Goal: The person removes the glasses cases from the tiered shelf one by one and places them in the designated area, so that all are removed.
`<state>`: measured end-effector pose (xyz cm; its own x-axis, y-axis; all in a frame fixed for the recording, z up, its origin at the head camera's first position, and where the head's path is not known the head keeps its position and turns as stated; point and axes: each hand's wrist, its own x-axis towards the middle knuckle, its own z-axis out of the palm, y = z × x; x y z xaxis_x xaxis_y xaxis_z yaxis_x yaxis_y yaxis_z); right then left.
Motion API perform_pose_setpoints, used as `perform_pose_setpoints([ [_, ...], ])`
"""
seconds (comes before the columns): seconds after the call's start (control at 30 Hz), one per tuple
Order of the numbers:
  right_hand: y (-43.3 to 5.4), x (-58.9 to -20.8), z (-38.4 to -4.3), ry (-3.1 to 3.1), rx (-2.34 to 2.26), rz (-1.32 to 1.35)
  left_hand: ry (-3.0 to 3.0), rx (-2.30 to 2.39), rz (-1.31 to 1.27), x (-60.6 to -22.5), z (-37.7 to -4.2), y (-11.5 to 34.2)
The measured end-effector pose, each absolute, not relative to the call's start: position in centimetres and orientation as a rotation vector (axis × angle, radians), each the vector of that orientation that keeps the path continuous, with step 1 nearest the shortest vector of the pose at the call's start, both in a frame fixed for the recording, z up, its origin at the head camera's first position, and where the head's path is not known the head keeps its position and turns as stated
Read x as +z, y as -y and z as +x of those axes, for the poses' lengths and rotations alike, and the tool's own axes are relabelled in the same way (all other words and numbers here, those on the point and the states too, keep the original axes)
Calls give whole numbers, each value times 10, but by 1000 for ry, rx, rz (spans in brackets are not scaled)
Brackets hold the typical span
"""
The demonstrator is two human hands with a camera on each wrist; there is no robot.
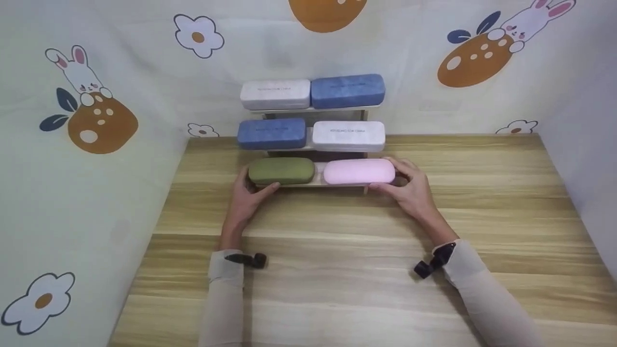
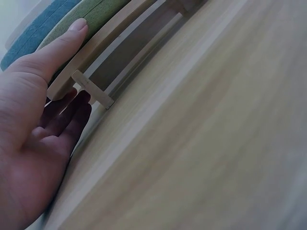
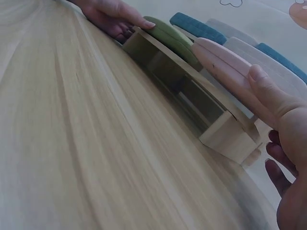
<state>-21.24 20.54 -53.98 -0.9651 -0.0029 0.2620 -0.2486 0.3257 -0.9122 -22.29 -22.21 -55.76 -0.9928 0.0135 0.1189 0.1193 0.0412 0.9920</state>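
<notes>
Rack: three stepped wooden tiers [image 1: 319,179], which we found standing on the wood-grain table [image 1: 318,270] near the patterned backdrop [image 1: 144,29].
Green case: one [image 1: 281,171], which we recorded at the left of the lowest tier.
Pink case: one [image 1: 359,171], at the right of the lowest tier, apart from the green one; we could not tell whether its underside rested fully on the board.
Left hand: one [image 1: 246,198]; we saw it gripping the green case's left end, thumb on the front, some fingers bent below the board.
Right hand: one [image 1: 410,189]; we saw it pinching the pink case's right end, thumb in front and index finger behind.
Middle tier: we counted a middle blue case [image 1: 272,134] at left and a middle white case [image 1: 349,136] at right.
Top tier: we counted an upper white case [image 1: 275,95] at left, just beside an upper blue case [image 1: 348,91].
Sleeves: two, pale [image 1: 224,308], each with a black wrist device [image 1: 259,260] at the cuff, as we noted.
</notes>
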Motion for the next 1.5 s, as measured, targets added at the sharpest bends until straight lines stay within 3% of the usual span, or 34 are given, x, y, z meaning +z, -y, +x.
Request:
perform_pose_setpoints([
  [0.9,-284,-543,-211,2381,1665,43,2211,-2126,-160,-561,-226,222],
  [1.5,-309,-545,-223,2287,1738,-61,2306,-1995,-160,-561,-223,221],
])
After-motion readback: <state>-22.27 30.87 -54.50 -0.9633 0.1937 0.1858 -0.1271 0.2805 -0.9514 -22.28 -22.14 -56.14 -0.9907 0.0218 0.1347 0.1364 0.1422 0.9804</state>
